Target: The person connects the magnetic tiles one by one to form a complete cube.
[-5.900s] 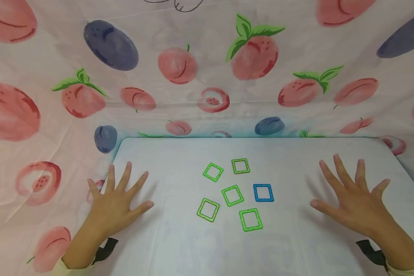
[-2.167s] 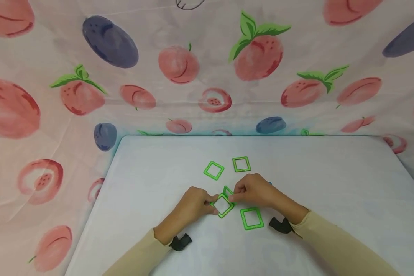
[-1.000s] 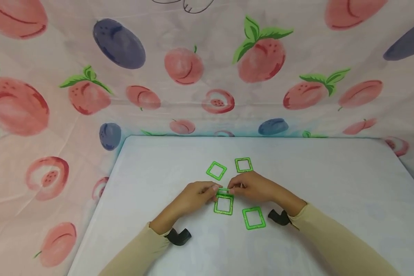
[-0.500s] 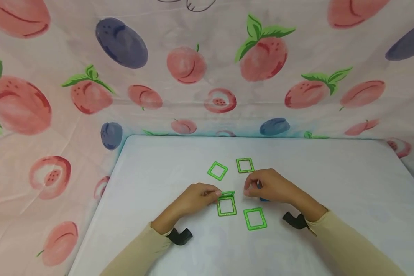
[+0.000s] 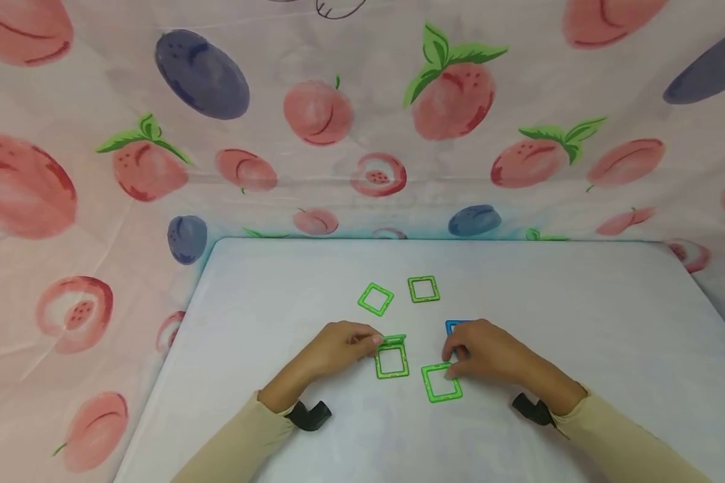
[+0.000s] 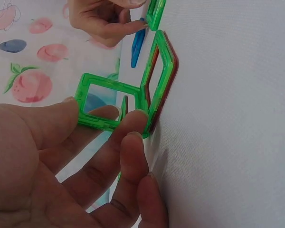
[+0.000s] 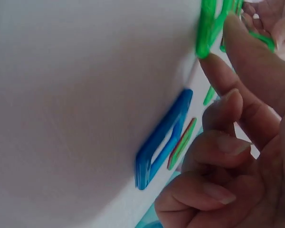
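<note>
In the head view my left hand (image 5: 341, 349) pinches an upright green square magnetic tile (image 5: 394, 340) between thumb and fingers. That tile's lower edge meets the far edge of a flat green tile (image 5: 393, 375), as the left wrist view also shows. To the right, my right hand (image 5: 489, 352) has thumb and index finger on the edges of another green square magnetic tile (image 5: 444, 398), pinching its far right corner. Its other fingers are curled. Partly behind this hand lies a blue square tile (image 5: 450, 327), seen more fully in the right wrist view.
Two more green square tiles lie farther back, one tilted (image 5: 369, 308) and one nearly straight (image 5: 425, 300). The white table (image 5: 266, 288) ends at a fruit-printed cloth (image 5: 338, 161) behind and at the left. A black strap piece sits under each wrist.
Both hands came from open at the sides to the middle tiles. One green tile was stood on another's edge. The right hand then left it and moved right and nearer, to the front green tile.
</note>
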{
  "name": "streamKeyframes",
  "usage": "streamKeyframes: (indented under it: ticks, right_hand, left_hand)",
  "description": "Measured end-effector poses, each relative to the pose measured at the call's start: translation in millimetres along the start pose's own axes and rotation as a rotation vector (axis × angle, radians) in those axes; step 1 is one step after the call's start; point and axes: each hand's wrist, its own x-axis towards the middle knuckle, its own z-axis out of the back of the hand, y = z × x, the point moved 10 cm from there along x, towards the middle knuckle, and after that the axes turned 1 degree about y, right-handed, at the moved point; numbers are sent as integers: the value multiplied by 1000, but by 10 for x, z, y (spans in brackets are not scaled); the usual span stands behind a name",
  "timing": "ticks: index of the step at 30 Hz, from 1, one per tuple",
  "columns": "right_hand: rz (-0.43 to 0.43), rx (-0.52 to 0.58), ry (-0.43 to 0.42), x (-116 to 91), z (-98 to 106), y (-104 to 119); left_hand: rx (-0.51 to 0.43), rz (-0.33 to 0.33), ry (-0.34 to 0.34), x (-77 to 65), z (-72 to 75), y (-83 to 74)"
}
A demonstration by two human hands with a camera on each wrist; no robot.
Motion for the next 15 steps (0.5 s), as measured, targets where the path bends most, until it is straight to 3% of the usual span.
streamKeyframes:
  ticks: [9, 15]
  right_hand:
    - [-94, -70, -22, 59, -71, 9]
    - [-58, -131, -32, 68, -50, 52]
  left_hand:
    - [-1, 15, 0, 1, 13, 31]
    - [-14, 4, -7, -6, 26, 3]
